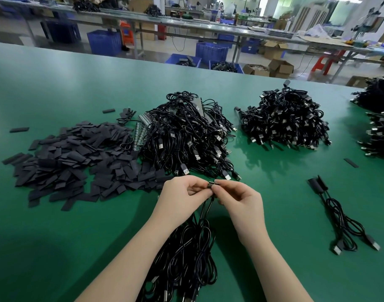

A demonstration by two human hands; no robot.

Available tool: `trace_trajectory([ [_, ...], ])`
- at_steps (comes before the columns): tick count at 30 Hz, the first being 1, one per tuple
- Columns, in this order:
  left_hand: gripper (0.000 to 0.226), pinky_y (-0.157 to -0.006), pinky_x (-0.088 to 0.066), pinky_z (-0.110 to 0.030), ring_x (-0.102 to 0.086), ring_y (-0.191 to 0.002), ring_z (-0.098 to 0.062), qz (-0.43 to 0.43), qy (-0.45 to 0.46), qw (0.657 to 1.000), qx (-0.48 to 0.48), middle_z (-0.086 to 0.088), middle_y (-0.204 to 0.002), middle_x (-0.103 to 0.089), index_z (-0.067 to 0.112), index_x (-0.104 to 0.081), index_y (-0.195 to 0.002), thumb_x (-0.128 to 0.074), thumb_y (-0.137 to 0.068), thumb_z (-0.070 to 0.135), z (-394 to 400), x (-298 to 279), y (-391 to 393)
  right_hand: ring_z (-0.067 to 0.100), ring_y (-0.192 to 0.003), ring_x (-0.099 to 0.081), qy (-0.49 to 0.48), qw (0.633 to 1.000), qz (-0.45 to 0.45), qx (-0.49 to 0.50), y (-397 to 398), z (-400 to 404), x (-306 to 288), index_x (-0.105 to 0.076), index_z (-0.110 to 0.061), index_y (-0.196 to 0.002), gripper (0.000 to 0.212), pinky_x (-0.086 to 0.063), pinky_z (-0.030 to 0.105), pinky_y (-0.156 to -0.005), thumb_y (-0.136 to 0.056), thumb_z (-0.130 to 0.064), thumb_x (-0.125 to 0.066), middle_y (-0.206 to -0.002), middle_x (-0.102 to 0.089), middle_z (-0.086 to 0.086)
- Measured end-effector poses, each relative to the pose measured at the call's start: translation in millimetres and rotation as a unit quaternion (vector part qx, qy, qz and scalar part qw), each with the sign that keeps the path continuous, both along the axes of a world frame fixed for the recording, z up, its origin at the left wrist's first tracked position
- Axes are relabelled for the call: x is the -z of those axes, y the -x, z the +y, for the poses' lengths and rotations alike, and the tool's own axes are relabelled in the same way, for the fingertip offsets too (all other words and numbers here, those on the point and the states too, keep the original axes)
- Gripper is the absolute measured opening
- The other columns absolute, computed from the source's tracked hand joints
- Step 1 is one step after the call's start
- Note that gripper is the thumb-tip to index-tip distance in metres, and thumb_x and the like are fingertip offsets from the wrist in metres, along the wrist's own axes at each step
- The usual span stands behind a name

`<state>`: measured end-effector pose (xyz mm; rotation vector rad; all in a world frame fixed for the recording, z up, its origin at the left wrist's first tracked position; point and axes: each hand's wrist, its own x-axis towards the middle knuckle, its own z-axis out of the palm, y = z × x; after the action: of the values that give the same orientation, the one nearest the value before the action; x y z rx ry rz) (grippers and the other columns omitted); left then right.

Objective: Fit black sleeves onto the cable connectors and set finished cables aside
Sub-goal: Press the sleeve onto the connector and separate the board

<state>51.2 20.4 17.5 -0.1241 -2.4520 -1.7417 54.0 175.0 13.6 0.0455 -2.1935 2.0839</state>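
My left hand (184,196) and my right hand (236,197) meet above the green table, both pinching a small connector piece (213,184) between fingertips. Two black cables (205,211) hang from it down into a bundle of cables (186,258) between my forearms. A wide heap of flat black sleeves (77,162) lies to the left. Behind my hands sits a big pile of black cables (186,136) with USB plugs. Two sleeved cables (343,221) lie apart on the right.
Another cable pile (287,120) sits at centre right, and more piles (378,127) at the right edge. Loose sleeves (351,163) lie scattered on the green table (56,236). Strips of small green boards (141,131) lean against the middle pile. Benches and blue crates stand behind.
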Motion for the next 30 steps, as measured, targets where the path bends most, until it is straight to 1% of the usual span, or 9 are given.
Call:
trace_trajectory([
  [7,0.034,-0.069,-0.050,-0.007,-0.068,-0.072,0.007,0.011,-0.012,1.000,-0.003,0.026,-0.074,-0.070,0.047,-0.067,-0.071,-0.078,-0.079,0.016,3,0,0,0.005,-0.076,-0.071,-0.016,1.000,0.018,0.013,1,-2,1,-0.078,-0.034,-0.083,0.022,-0.054,0.016,-0.068,-0.085,-0.013,-0.077,-0.083,-0.077,-0.007],
  [12,0.027,-0.068,-0.047,-0.004,-0.065,-0.074,0.010,0.019,0.008,0.999,-0.036,0.031,-0.076,-0.068,0.046,-0.065,-0.076,-0.078,-0.080,0.023,2,1,-1,0.008,-0.068,-0.064,0.059,0.996,-0.066,0.025,3,-4,6,-0.076,-0.024,-0.092,0.010,-0.054,0.022,-0.068,-0.094,-0.024,-0.066,-0.076,-0.073,-0.005],
  [15,0.022,-0.072,-0.049,-0.005,-0.065,-0.075,0.009,0.005,0.008,0.999,-0.041,0.029,-0.076,-0.068,0.044,-0.066,-0.078,-0.079,-0.080,0.026,0,3,2,0.001,-0.060,-0.061,-0.097,0.984,0.027,0.149,2,3,8,-0.072,-0.029,-0.094,0.013,-0.047,0.016,-0.072,-0.097,-0.032,-0.060,-0.084,-0.072,-0.019],
  [17,0.023,-0.074,-0.050,-0.007,-0.065,-0.076,0.009,0.003,0.009,0.999,-0.039,0.027,-0.075,-0.069,0.045,-0.066,-0.078,-0.079,-0.080,0.027,-1,4,2,0.001,-0.063,-0.061,-0.173,0.965,0.094,0.171,1,8,6,-0.069,-0.033,-0.094,0.013,-0.043,0.018,-0.087,-0.098,-0.027,-0.059,-0.088,-0.070,-0.025],
  [19,0.022,-0.073,-0.051,-0.008,-0.065,-0.076,0.009,0.002,0.005,0.999,-0.037,0.026,-0.074,-0.069,0.044,-0.066,-0.079,-0.079,-0.080,0.026,0,5,2,0.002,-0.082,-0.068,-0.100,0.982,0.084,0.134,0,8,3,-0.069,-0.034,-0.097,0.018,-0.047,0.016,-0.084,-0.099,-0.019,-0.058,-0.090,-0.073,-0.019],
  [22,0.021,-0.074,-0.051,-0.011,-0.065,-0.075,0.005,-0.006,-0.029,0.999,-0.011,0.022,-0.074,-0.070,0.040,-0.068,-0.079,-0.077,-0.083,0.022,0,3,3,0.013,-0.088,-0.072,0.117,0.991,-0.025,0.055,-2,-3,-2,-0.070,-0.024,-0.107,0.018,-0.055,0.022,-0.078,-0.101,-0.017,-0.054,-0.094,-0.076,-0.002],
  [26,0.010,-0.071,-0.049,-0.015,-0.068,-0.079,-0.007,-0.060,-0.133,0.981,0.128,0.010,-0.080,-0.071,0.020,-0.068,-0.093,-0.062,-0.095,0.013,-1,-5,0,0.009,-0.089,-0.071,0.319,0.936,-0.145,-0.028,-1,-11,-9,-0.061,-0.025,-0.127,0.037,-0.052,0.026,-0.069,-0.093,-0.040,-0.059,-0.113,-0.074,0.002],
  [28,0.009,-0.066,-0.047,-0.012,-0.069,-0.078,-0.011,-0.085,-0.159,0.967,0.181,0.007,-0.081,-0.071,0.015,-0.064,-0.097,-0.057,-0.097,0.010,0,-7,-3,0.010,-0.098,-0.071,0.370,0.912,-0.166,-0.061,0,-11,-12,-0.056,-0.029,-0.132,0.055,-0.049,0.025,-0.054,-0.082,-0.051,-0.058,-0.121,-0.071,0.001],
  [30,0.009,-0.072,-0.049,-0.014,-0.069,-0.081,-0.011,-0.086,-0.148,0.962,0.212,0.005,-0.085,-0.071,0.012,-0.062,-0.098,-0.054,-0.099,0.010,3,-8,-5,0.013,-0.110,-0.068,0.400,0.897,-0.172,-0.077,2,-10,-13,-0.053,-0.030,-0.135,0.056,-0.042,0.023,-0.046,-0.084,-0.053,-0.050,-0.125,-0.069,0.000],
])
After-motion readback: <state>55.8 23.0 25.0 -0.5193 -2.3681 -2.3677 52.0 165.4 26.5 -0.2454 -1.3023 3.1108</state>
